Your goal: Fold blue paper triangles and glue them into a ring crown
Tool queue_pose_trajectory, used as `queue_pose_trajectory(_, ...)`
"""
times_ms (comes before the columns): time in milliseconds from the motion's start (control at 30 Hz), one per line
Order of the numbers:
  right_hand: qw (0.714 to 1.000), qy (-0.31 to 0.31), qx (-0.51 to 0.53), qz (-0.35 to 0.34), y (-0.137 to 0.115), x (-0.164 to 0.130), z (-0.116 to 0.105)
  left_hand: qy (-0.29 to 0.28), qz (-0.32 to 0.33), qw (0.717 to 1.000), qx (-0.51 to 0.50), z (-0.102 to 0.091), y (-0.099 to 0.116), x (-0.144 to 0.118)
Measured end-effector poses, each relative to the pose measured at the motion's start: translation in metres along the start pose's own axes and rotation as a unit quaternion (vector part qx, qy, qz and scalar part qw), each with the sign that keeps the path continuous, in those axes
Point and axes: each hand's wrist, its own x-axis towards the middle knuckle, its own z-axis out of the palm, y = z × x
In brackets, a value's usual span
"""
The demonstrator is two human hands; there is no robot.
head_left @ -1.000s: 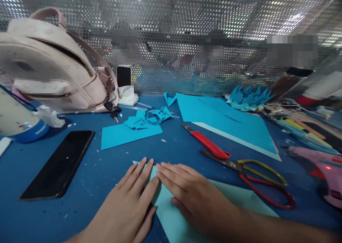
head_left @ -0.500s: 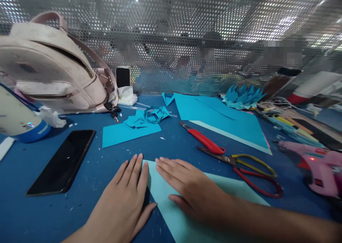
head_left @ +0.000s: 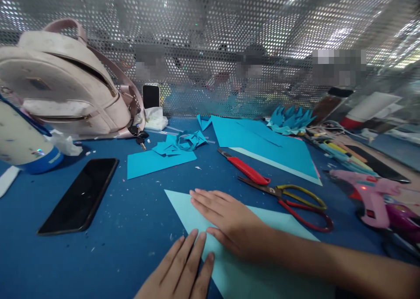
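A light-blue sheet of paper [head_left: 275,275] lies on the blue tabletop, one pointed corner at its far left. My right hand [head_left: 226,220] rests flat on the sheet, fingers stretched out toward that corner. Nearer to me, my left hand [head_left: 183,268] has its fingers extended at the sheet's left edge, the tips touching or just over it. Neither hand grasps anything. Beyond the right hand are scissors [head_left: 275,191] with one yellow and one red handle, and a red-handled cutter [head_left: 247,170].
Blue paper sheets [head_left: 262,137], a rectangular piece [head_left: 157,163] and folded scraps [head_left: 183,142] lie farther back. A black phone [head_left: 80,196] and backpack [head_left: 68,89] are at left. On the right are a pink glue gun [head_left: 370,194] and a spiky paper piece [head_left: 290,119].
My left hand has slid toward me along the sheet's left edge, uncovering the pointed corner. My right hand stays flat on the paper. The view has shifted slightly.
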Motion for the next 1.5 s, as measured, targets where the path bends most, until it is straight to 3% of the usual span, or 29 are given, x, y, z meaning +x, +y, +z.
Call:
queue_pose_trajectory(567, 1.000, -0.016, -0.009, -0.015, 0.007, 0.000, 0.002, -0.008, 0.019, 1.000, 0.002, -0.006, -0.002, 0.004)
queue_pose_trajectory(933, 0.994, -0.031, -0.099, -0.043, -0.005, 0.058, -0.012, 0.012, 0.000, 0.998, -0.055, -0.006, -0.005, 0.003)
queue_pose_trajectory(1033, 0.990, -0.026, -0.133, -0.046, -0.006, 0.062, -0.012, 0.014, 0.006, 0.999, -0.050, -0.007, -0.005, 0.003)
queue_pose_trajectory(1167, 0.988, -0.019, -0.152, -0.033, 0.002, 0.043, -0.006, 0.016, 0.006, 0.999, -0.050, -0.007, -0.006, 0.004)
queue_pose_trajectory(1500, 0.973, 0.056, -0.223, 0.032, 0.017, -0.055, -0.015, 0.011, 0.021, 1.000, -0.007, -0.008, -0.005, 0.005)
